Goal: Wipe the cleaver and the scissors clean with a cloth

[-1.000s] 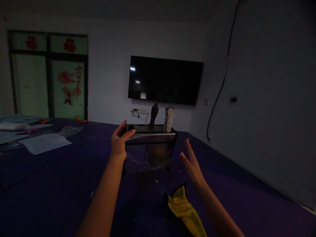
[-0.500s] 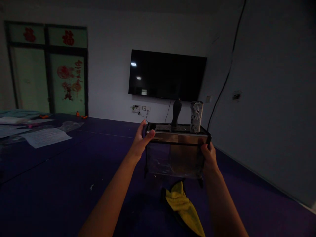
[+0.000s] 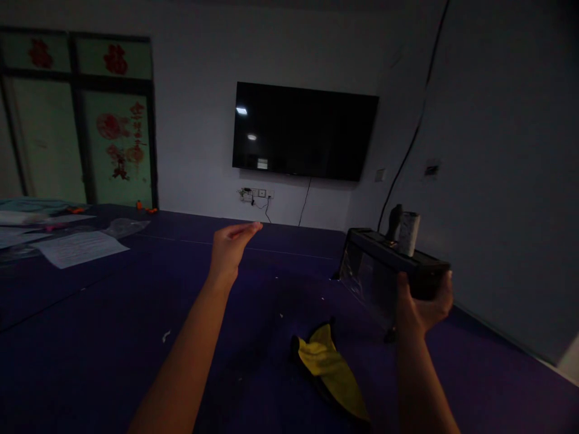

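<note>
My right hand [image 3: 425, 304] grips the near end of a black-framed box [image 3: 368, 277] with shiny or see-through sides, thumb on one side and fingers on the other. The box is turned at an angle, on small dark feet. From its top stand a dark rounded handle [image 3: 394, 222] and a pale, worn-looking cylinder [image 3: 409, 234]. Away to the left, my left hand [image 3: 227, 253] is raised over the purple surface, fingers stretched out and thumb lying near them, with nothing visible in it. A yellow cloth with dark edges [image 3: 332, 364] lies crumpled between my forearms.
The purple surface [image 3: 149, 283] reaches to the walls, with small white scraps on it. Papers [image 3: 79, 248] and a clear plastic bag [image 3: 126, 227] lie at the left, with small orange pieces [image 3: 151, 210] farther back. A television [image 3: 303, 132] hangs ahead; a cable [image 3: 414, 135] runs down the right wall.
My left hand has let go of the box and moved a little left. In my right hand the box has swung to the right and turned, its near end now facing me.
</note>
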Motion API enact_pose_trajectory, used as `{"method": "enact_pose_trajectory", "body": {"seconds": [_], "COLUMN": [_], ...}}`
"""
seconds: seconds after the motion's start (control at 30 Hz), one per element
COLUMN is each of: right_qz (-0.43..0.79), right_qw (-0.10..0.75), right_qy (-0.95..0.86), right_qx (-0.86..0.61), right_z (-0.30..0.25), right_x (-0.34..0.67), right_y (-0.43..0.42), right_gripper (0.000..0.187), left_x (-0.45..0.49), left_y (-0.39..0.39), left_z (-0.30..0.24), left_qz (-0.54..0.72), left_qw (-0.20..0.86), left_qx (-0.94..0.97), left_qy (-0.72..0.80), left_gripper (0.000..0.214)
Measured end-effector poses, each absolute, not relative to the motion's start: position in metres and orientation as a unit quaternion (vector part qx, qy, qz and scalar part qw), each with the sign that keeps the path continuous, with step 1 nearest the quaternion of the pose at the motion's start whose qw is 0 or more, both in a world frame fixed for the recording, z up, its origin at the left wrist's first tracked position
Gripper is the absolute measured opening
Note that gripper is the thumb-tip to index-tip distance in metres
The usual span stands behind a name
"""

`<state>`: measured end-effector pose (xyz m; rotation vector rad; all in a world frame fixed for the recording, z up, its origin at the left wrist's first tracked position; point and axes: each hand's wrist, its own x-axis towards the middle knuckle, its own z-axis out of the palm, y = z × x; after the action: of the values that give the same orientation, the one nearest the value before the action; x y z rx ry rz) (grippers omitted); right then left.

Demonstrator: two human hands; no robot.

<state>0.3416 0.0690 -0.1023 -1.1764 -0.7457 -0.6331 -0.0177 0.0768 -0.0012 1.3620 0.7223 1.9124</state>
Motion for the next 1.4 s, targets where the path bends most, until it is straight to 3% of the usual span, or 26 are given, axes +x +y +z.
{"method": "enact_pose_trajectory", "body": {"seconds": [0.13,0.57,0.83,1.1,1.2,1.27,1.33,1.4], "right_qz": [-0.357,-0.342,-0.362,-0.347,-0.431,-0.473,-0.436,-0.312], "right_qw": [0.696,0.660,0.659,0.645,0.619,0.624,0.652,0.653], "right_qy": [-0.299,-0.301,-0.296,-0.289,-0.326,-0.329,-0.351,-0.430], "right_qx": [-0.547,-0.597,-0.590,-0.617,-0.570,-0.527,-0.512,-0.540], "right_z": [-0.117,-0.144,-0.144,-0.124,-0.094,-0.073,-0.056,-0.046], "right_x": [0.352,0.349,0.346,0.331,0.315,0.303,0.292,0.282], "right_y": [0.072,0.091,0.093,0.077,0.060,0.051,0.048,0.052], "right_gripper": [0.093,0.095,0.094,0.107,0.097,0.079,0.051,0.036], "left_x": [-0.015,-0.015,-0.020,-0.028,-0.032,-0.034,-0.037,-0.039], "left_y": [0.073,0.074,0.067,0.060,0.059,0.059,0.058,0.056], "left_z": [0.000,0.005,0.009,0.013,0.015,0.016,0.017,0.018], "left_qz": [0.742,0.730,0.751,0.759,0.759,0.756,0.753,0.753], "left_qw": [0.327,0.322,0.297,0.296,0.282,0.274,0.274,0.275], "left_qx": [0.529,0.537,0.535,0.528,0.531,0.531,0.531,0.531], "left_qy": [0.249,0.274,0.247,0.241,0.251,0.267,0.275,0.275], "left_gripper": [0.012,0.016,0.018,0.018,0.018,0.021,0.025,0.024]}}
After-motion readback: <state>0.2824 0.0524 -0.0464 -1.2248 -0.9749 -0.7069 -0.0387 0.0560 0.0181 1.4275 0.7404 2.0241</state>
